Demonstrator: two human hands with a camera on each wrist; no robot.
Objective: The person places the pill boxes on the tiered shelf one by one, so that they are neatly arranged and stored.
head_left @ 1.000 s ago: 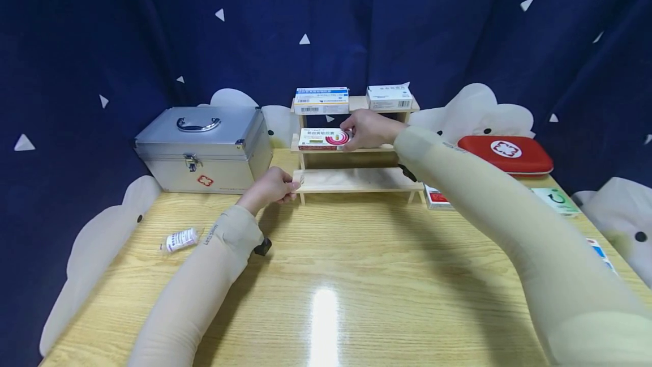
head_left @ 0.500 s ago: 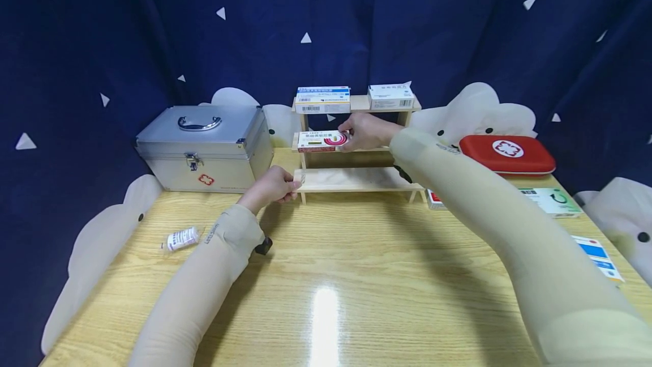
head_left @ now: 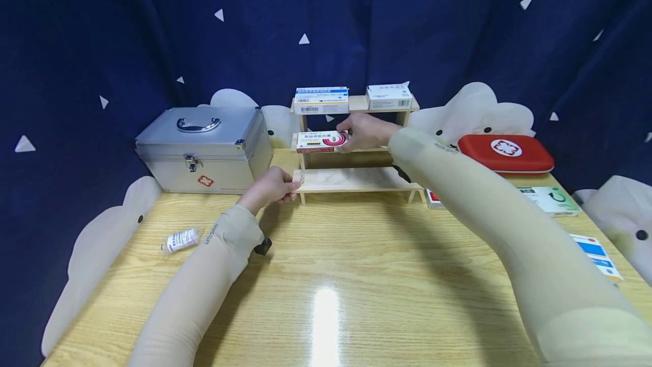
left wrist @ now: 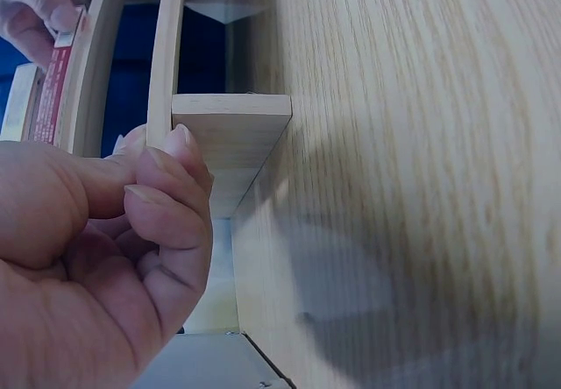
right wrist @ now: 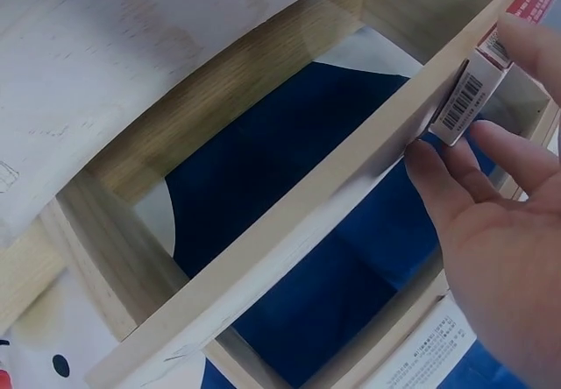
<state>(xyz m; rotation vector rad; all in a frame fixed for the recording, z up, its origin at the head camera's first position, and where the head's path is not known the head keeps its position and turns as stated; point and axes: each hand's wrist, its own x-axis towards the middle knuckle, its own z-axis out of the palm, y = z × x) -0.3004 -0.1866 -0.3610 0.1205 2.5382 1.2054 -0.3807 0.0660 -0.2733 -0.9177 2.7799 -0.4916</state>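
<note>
In the head view, my left hand (head_left: pixel 271 186) pinches the left end of the lowest board of a three-tier wooden rack (head_left: pixel 356 180). The left wrist view shows the thumb and curled fingers (left wrist: pixel 171 205) at that board's edge. My right hand (head_left: pixel 364 131) holds the right end of a white and red medicine box (head_left: pixel 317 140) at the left of the middle tier. In the right wrist view, the box's barcode end (right wrist: pixel 460 104) shows between thumb and fingers, close over the board. On the top tier stand a blue and white medicine box (head_left: pixel 322 101) and a white medicine box (head_left: pixel 389 97).
A silver first-aid case (head_left: pixel 204 149) stands left of the rack, with a wrapped white roll (head_left: pixel 181 239) before it. To the right lie a red zip case (head_left: pixel 505 154), a green and white box (head_left: pixel 552 200) and a blue and white box (head_left: pixel 596 256). A red-white box (head_left: pixel 434 199) is partly hidden by my right arm.
My right hand and the white and red medicine box have shifted slightly left and down on the middle tier. The left hand keeps its place at the lowest board.
</note>
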